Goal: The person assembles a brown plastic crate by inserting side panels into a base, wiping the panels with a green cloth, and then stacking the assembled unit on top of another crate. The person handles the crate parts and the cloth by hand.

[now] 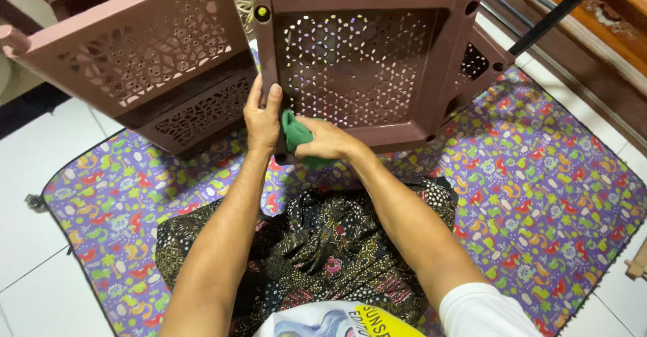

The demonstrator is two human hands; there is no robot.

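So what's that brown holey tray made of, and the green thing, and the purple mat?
The brown tray looks like moulded plastic: smooth, dull, with neat punched-out holes. The green cloth under the right hand seems soft fabric, since it bunches up. The purple mat looks like thin printed cloth, lying flat with slight wrinkles.

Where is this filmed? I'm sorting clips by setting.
Probably a home floor: white floor tiles, a purple patterned mat, and brown perforated plastic shelf panels being wiped with a green cloth.

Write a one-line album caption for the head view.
Left hand steadies a brown perforated panel; right hand presses a green cloth against it.
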